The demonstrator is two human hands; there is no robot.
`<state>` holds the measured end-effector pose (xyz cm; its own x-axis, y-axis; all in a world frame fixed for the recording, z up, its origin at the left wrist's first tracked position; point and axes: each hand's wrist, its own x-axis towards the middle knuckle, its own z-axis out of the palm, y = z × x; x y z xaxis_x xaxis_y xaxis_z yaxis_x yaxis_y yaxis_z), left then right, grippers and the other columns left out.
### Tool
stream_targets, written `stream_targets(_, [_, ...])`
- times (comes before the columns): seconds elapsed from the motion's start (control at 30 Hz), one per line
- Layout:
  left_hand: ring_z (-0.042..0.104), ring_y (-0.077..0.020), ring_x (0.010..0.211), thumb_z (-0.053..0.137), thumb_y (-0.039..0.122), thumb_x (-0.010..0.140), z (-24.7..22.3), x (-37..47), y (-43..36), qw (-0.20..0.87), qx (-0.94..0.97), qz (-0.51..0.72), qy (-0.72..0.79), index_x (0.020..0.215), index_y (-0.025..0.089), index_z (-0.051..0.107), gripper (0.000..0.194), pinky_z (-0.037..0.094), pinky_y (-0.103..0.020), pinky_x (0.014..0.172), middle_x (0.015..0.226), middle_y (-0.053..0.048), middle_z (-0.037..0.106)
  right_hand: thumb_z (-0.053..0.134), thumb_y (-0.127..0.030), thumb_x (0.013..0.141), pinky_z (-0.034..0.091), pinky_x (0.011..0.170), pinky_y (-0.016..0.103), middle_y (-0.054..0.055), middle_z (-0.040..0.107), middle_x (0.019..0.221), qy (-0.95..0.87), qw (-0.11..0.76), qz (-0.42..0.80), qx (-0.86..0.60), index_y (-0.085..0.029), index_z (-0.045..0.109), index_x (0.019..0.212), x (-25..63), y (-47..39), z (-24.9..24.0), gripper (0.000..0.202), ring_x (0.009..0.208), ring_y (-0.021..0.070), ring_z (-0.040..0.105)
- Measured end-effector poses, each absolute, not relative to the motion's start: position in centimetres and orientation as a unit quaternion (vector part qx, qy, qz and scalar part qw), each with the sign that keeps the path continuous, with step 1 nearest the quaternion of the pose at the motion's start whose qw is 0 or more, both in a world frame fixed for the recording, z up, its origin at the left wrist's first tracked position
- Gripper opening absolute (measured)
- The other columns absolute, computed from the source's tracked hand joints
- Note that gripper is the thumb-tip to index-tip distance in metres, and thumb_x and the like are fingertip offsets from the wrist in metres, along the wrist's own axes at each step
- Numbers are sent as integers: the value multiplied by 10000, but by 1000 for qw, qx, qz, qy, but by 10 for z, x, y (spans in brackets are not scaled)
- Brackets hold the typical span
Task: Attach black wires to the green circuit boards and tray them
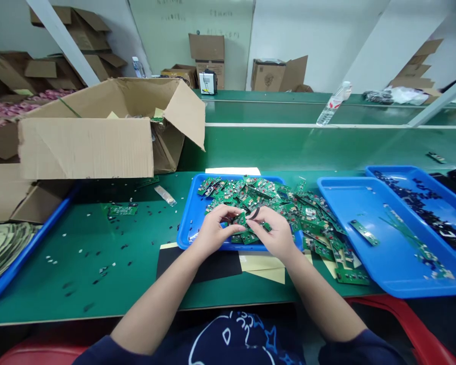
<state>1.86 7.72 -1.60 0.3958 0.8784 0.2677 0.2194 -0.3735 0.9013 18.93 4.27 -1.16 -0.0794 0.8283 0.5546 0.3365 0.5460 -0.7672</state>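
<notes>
Over the blue tray (185, 223), my left hand (215, 228) grips a small green circuit board (240, 220) between thumb and fingers. My right hand (274, 233) is closed in a pinch at the board's right edge. A short dark strip (255, 213) lies against the right fingers; whether they grip it or it is worn on a finger, I cannot tell. Directly beneath both hands, a heap of green circuit boards (264, 191) fills most of the tray. More loose boards (323, 218) spill over its right side onto the table.
A large open cardboard box (87, 147) stands at the back left. Two more blue trays (345, 195) (383, 170) sit on the right, one with dark small parts (418, 203). Small black bits (123, 247) litter the green table (137, 284). A water bottle (333, 104) leans behind.
</notes>
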Motion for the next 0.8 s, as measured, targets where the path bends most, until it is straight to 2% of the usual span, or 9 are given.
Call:
stream_targets(0.07, [586, -154, 751, 708, 292, 702, -17, 17, 79, 387, 727, 414, 387, 926, 179, 647, 258, 501, -276, 684, 843, -36, 606, 547, -176, 811, 508, 676, 298, 54, 641, 839, -702, 517, 281, -401, -197, 605, 831, 191, 42, -11, 64, 775, 163, 609])
stream_targets(0.13, [589, -159, 779, 682, 290, 731, -16, 14, 82, 353, 729, 443, 385, 945, 182, 635, 245, 502, -281, 694, 872, -44, 608, 559, -175, 800, 522, 714, 306, 64, 645, 935, -686, 486, 379, -386, -207, 590, 995, 192, 41, -12, 200, 839, 167, 624])
stream_targets(0.2, [588, -174, 840, 669, 293, 746, -14, 12, 84, 313, 733, 479, 367, 962, 183, 620, 247, 503, -303, 738, 919, -59, 606, 585, -213, 791, 530, 725, 313, 65, 644, 962, -638, 470, 480, -375, -209, 557, 1074, 192, 41, -14, 285, 846, 167, 638])
stream_targets(0.3, [574, -200, 941, 664, 268, 759, -11, 10, 85, 244, 762, 501, 332, 956, 187, 613, 219, 486, -350, 827, 958, -73, 608, 572, -375, 812, 536, 618, 293, 52, 664, 800, -533, 471, 598, -369, -176, 593, 912, 190, 42, -16, 224, 679, 149, 652])
stream_targets(0.4, [571, -200, 969, 649, 234, 775, -11, 11, 82, 185, 792, 492, 310, 943, 193, 618, 176, 474, -368, 863, 969, -79, 610, 600, -465, 778, 521, 547, 265, 29, 654, 655, -467, 449, 674, -356, -162, 579, 720, 185, 43, -14, 309, 551, 125, 625])
stream_targets(0.57, [591, -172, 868, 664, 253, 766, -12, 13, 81, 164, 810, 480, 296, 954, 194, 625, 201, 498, -314, 779, 898, -63, 623, 706, -387, 696, 493, 529, 228, -12, 630, 591, -414, 448, 717, -339, -166, 534, 626, 182, 43, -12, 288, 506, 96, 593])
stream_targets(0.8, [592, -148, 746, 717, 313, 703, -11, 12, 82, 241, 804, 464, 284, 922, 189, 669, 256, 495, -273, 693, 798, -43, 636, 676, -329, 666, 411, 416, 209, -30, 540, 463, -336, 385, 802, -311, -155, 506, 572, 184, 48, -16, 260, 394, 90, 519])
